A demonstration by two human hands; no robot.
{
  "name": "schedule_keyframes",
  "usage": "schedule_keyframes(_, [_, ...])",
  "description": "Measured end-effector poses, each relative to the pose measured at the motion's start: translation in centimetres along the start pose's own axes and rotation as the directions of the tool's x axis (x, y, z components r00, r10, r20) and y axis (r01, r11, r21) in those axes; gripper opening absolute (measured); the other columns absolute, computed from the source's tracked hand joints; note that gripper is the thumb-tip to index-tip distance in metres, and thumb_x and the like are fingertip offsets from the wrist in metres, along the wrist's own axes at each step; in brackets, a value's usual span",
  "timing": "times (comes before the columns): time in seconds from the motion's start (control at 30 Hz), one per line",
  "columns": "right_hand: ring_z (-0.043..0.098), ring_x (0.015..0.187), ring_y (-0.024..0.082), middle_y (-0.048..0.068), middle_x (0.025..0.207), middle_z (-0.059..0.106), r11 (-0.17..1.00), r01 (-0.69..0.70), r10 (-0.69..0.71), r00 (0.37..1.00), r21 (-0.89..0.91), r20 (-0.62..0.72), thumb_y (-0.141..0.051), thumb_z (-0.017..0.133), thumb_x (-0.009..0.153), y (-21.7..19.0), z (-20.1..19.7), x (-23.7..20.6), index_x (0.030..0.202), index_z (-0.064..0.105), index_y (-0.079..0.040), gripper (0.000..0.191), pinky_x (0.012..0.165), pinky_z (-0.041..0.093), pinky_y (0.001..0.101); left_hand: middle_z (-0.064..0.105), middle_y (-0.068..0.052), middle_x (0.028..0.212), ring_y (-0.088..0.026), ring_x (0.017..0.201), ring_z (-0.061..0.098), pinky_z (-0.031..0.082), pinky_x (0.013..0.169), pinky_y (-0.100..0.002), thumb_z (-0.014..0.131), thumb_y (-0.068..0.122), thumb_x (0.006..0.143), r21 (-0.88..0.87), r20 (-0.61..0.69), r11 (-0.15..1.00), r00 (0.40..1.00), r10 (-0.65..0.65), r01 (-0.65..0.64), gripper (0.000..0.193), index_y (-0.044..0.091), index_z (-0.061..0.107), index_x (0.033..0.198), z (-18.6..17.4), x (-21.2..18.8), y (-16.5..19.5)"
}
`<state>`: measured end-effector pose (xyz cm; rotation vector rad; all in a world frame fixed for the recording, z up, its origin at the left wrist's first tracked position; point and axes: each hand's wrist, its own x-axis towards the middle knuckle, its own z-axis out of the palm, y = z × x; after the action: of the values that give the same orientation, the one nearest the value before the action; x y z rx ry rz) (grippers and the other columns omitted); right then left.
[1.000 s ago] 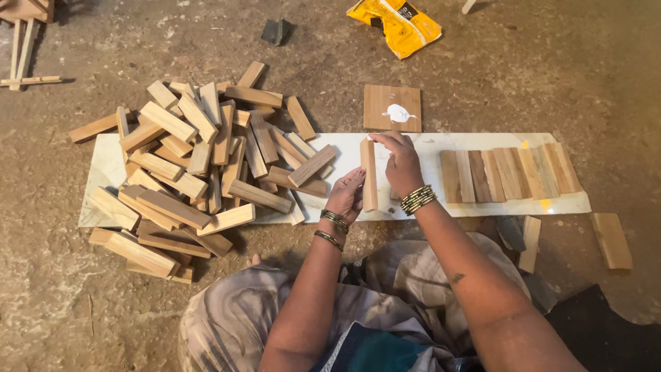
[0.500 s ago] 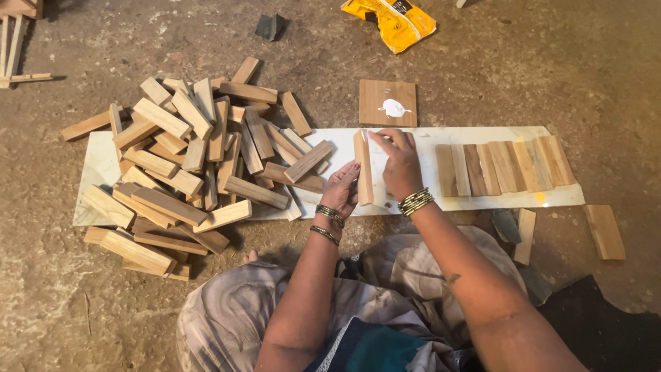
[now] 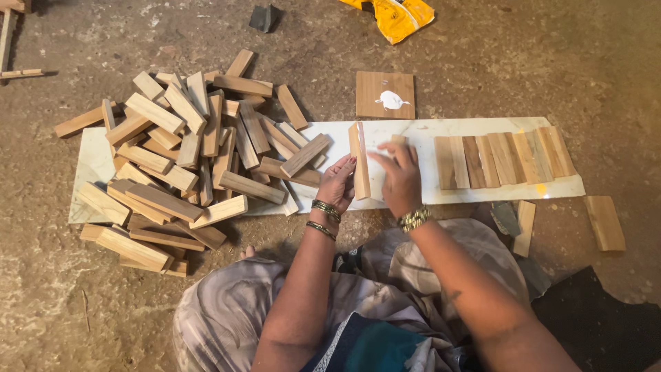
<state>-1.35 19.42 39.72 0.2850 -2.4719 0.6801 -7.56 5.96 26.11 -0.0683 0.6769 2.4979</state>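
Two hands work over a long white board (image 3: 420, 131) that lies on the dirt floor (image 3: 482, 55). One wooden strip (image 3: 359, 160) stands on its long edge on the board, running away from the person, and sits directly between the hands. The left hand (image 3: 337, 184) rests against the strip's left face near its close end, fingers (image 3: 346, 165) curled loosely and touching the wood; whether it truly grips the strip cannot be told. The right hand (image 3: 399, 178) lies just to the right of the strip, palm down, fingers spread and bent, covering part of the board; a second small block end (image 3: 399, 139) shows at its fingertips, and what the hand holds under it is hidden.

Further right on the board, well apart from the hands, a row of flat wooden strips (image 3: 502, 160) lies side by side, touching one another. To the left, a loose heap of wooden blocks (image 3: 193, 151) spills over the board's left end onto the floor. Beyond the board sits a square wooden tile (image 3: 385, 94) with a white blob on it.
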Motion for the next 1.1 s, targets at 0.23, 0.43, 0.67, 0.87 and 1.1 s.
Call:
schedule_keyframes(0.23, [0.055,0.107,0.033,0.010,0.126,0.061,0.999,0.024,-0.023,0.999,-0.023,0.024,0.015,0.054,0.078,1.4,1.4,3.6,0.130,0.071,-0.010,0.060,0.095,0.050,0.0424,0.075,-0.003,0.096,-0.009,0.074,0.072,0.056,0.056,-0.021,0.065,0.016,0.099,0.050,-0.104,0.997,0.993,-0.058,0.063,0.032,0.002,0.066,0.128,0.6,-0.2,0.1])
schedule_keyframes(0.43, [0.056,0.110,0.030,0.007,0.123,0.061,0.998,0.027,-0.028,0.999,0.053,0.028,0.017,0.051,0.076,2.5,1.5,1.7,0.121,0.072,-0.014,0.058,0.098,0.051,0.0401,0.075,-0.002,0.097,-0.008,0.073,0.071,0.052,0.050,-0.019,0.067,0.016,0.099,0.061,-0.057,0.997,0.998,-0.041,0.044,0.034,0.002,0.066,0.129,1.1,-0.4,0.4])
schedule_keyframes(0.67, [0.055,0.112,0.032,0.010,0.126,0.060,0.995,-0.053,0.052,0.998,0.090,0.022,0.020,0.046,0.073,1.6,1.4,0.0,0.128,0.071,-0.014,0.069,0.097,0.051,0.0407,0.074,-0.002,0.095,-0.006,0.069,0.069,0.048,0.048,-0.018,0.068,0.017,0.099,0.051,-0.061,0.998,0.997,-0.045,0.048,0.034,0.002,0.065,0.130,0.4,-0.5,0.1])
schedule_keyframes(0.87, [0.053,0.115,0.035,0.011,0.131,0.059,0.993,0.103,-0.099,0.992,-0.058,0.082,0.012,0.053,0.078,0.1,0.6,-1.0,0.132,0.069,-0.011,0.061,0.104,0.045,0.0455,0.074,0.001,0.085,0.001,0.049,0.056,0.033,0.034,-0.015,0.071,0.018,0.100,-0.037,0.043,0.999,0.999,0.007,-0.005,0.033,0.004,0.068,0.130,-0.9,0.0,-0.2])
schedule_keyframes(1.1, [0.054,0.117,0.032,0.005,0.124,0.062,0.997,0.077,-0.076,0.997,-0.027,0.022,0.007,0.056,0.081,0.0,0.1,-2.8,0.116,0.076,-0.019,0.048,0.105,0.046,0.0421,0.075,-0.002,0.093,-0.006,0.063,0.067,0.038,0.040,-0.017,0.067,0.016,0.099,0.010,-0.103,1.000,0.994,-0.027,0.028,0.033,0.003,0.065,0.129,-1.4,0.3,-0.6])
